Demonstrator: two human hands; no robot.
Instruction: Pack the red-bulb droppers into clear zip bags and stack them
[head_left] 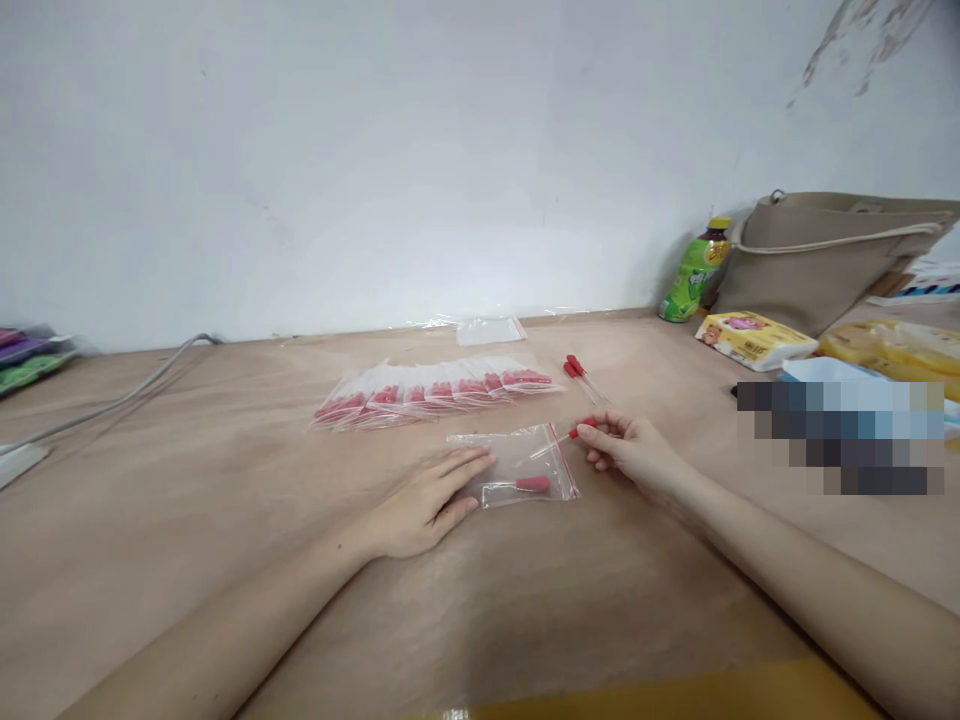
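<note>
A clear zip bag (pixel 536 455) with a red edge strip lies flat in front of me, and a red-handled tool (pixel 533 484) rests inside it. My left hand (pixel 431 502) lies on the bag's left end, fingers spread. At the bag's right opening, my right hand (pixel 622 447) pinches the red handle of a second tool (pixel 576 431), whose thin shaft points left into the bag. Behind the right hand lie more red-handled tools (pixel 576 367). A row of filled bags (pixel 439 390) with red items overlaps behind the bag.
White bags (pixel 490 331) lie near the wall. At right are a green bottle (pixel 697 270), a beige handbag (pixel 802 260), a yellow tissue pack (pixel 756 340) and a pixelated patch. A grey cable (pixel 150 380) and colourful packets (pixel 34 358) are at left.
</note>
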